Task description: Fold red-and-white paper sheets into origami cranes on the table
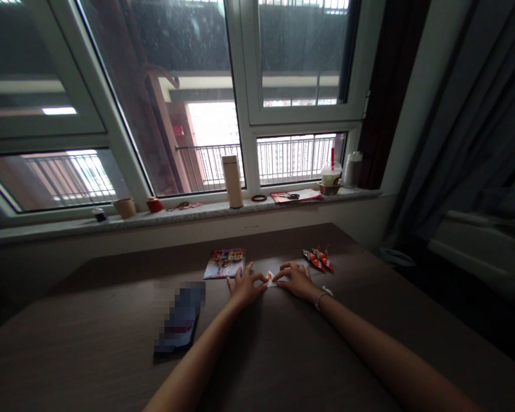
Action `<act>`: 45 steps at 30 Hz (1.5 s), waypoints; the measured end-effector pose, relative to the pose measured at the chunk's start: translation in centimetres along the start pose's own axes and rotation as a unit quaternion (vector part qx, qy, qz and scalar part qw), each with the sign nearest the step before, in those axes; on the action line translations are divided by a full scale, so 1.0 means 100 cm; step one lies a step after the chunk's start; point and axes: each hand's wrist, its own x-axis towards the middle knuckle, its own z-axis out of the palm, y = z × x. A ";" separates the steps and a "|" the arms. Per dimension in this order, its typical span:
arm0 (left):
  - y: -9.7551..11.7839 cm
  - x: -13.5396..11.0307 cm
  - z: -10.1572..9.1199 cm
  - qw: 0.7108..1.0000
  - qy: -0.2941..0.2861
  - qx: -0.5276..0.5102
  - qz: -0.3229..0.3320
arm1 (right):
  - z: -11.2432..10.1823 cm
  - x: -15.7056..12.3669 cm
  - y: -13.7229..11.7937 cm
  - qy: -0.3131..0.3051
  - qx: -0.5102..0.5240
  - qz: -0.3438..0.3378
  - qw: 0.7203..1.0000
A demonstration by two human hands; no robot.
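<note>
My left hand and my right hand rest on the dark wooden table, fingertips meeting over a small white and red piece of paper. Both hands press down on it with curled fingers. Most of the paper is hidden under the fingers. Just beyond my right hand lie two folded red and white paper cranes. A colourful pack of paper sheets lies flat just beyond my left hand. My right wrist wears a thin bracelet.
A dark phone lies left of my left forearm. The windowsill holds a tall beige flask, small cups, a lidded drink cup, scissors on a red sheet. A dark curtain hangs at right.
</note>
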 end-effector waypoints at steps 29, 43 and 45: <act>-0.003 0.004 -0.005 1.000 0.005 -0.020 -0.021 | -0.001 0.000 0.000 -0.017 -0.020 0.005 1.000; 0.010 -0.005 0.001 0.997 0.072 0.003 0.018 | 0.003 -0.006 -0.005 0.030 -0.024 0.005 0.999; 0.011 -0.005 0.002 0.997 0.075 0.000 0.015 | 0.002 -0.006 -0.005 0.027 -0.024 0.008 0.999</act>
